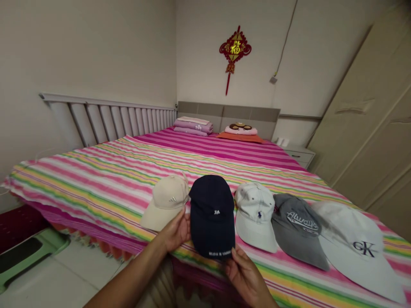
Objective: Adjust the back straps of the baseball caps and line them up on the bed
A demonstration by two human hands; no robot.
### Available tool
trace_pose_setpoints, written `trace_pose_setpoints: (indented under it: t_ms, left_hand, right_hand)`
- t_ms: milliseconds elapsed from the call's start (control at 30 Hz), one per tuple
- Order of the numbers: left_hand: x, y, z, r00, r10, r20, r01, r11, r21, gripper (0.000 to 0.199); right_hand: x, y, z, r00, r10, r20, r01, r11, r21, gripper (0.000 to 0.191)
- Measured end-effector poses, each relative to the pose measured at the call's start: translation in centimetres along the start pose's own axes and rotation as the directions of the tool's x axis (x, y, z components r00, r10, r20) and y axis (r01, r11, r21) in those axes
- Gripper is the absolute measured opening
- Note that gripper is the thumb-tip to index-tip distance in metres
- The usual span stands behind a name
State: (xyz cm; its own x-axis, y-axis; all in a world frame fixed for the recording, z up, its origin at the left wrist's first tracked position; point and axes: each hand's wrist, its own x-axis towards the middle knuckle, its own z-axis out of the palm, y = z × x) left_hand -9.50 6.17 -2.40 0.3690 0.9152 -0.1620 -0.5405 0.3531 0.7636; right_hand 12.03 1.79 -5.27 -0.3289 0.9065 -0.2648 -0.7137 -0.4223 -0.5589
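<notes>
A dark navy cap with small white lettering is held between my two hands at the bed's near edge. My left hand closes on its left side, and my right hand pinches the lower right of its brim. Left of it lies a beige cap. To the right, in a row, are a white cap with a small dark logo, a grey cap with white script and a larger white cap with black letters.
The striped bedspread covers the bed. Folded purple bedding and a pink bundle lie by the headboard. A green stool stands on the floor at the left; a nightstand is at the right.
</notes>
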Motion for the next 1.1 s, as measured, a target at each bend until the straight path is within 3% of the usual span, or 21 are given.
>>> trace_pose_setpoints:
  t_ms: [67, 167, 233, 333, 467, 567, 633, 833, 967, 1100]
  left_hand:
    - [0.1, 0.5, 0.2, 0.994, 0.107, -0.022, -0.109, 0.981, -0.161, 0.035]
    - [0.2, 1.4, 0.6, 0.992, 0.107, -0.07, -0.118, 0.976, -0.186, 0.016]
    - [0.0, 1.2, 1.4, 0.995, 0.085, -0.049, -0.092, 0.982, -0.167, 0.01]
    - [-0.6, -0.1, 3.5, 0.993, 0.117, 0.022, -0.112, 0.981, -0.16, 0.016]
    - [-1.0, -1.5, 5.9, 0.965, 0.097, 0.246, -0.075, 0.993, -0.095, 0.026]
    - [-1.3, -1.7, 6.5, 0.944, 0.025, 0.329, -0.012, 0.999, -0.043, 0.024]
    - [-1.5, -1.6, 6.5, 0.94, -0.04, 0.34, 0.043, 0.999, -0.001, 0.024]
    - [-2.1, -0.9, 6.9, 0.954, -0.135, 0.267, 0.085, 0.978, 0.189, 0.023]
    - [-2.2, -0.9, 7.1, 0.923, -0.164, 0.348, 0.112, 0.98, 0.163, 0.034]
    - [-2.3, -1.4, 7.4, 0.95, -0.137, 0.28, 0.114, 0.989, 0.098, 0.025]
  right_hand:
    - [-1.4, 0.0, -0.6, 0.992, 0.024, 0.126, -0.005, 0.988, -0.155, 0.028]
    - [-3.4, -0.6, -1.4, 0.967, 0.124, 0.221, -0.046, 0.944, -0.326, 0.036]
    - [-4.6, -1.5, -1.6, 0.95, 0.171, 0.26, -0.066, 0.927, -0.369, 0.04]
    - [-5.8, -3.3, -1.1, 0.95, 0.116, 0.29, -0.013, 0.943, -0.332, 0.046]
    - [-5.9, -4.7, 0.5, 0.963, 0.029, 0.269, 0.072, 0.93, -0.359, 0.054]
    - [-5.2, -4.9, 1.8, 0.979, -0.007, 0.202, 0.1, 0.885, -0.454, 0.041]
    - [-4.9, -4.8, 2.6, 0.986, -0.047, 0.158, 0.12, 0.863, -0.49, 0.03]
    - [-5.5, -4.8, 3.6, 0.984, -0.142, 0.111, 0.18, 0.83, -0.528, 0.029]
    - [-5.7, -4.7, 3.4, 0.979, -0.183, 0.086, 0.2, 0.817, -0.54, 0.028]
    - [-5.5, -4.6, 3.2, 0.977, -0.19, 0.093, 0.209, 0.804, -0.557, 0.028]
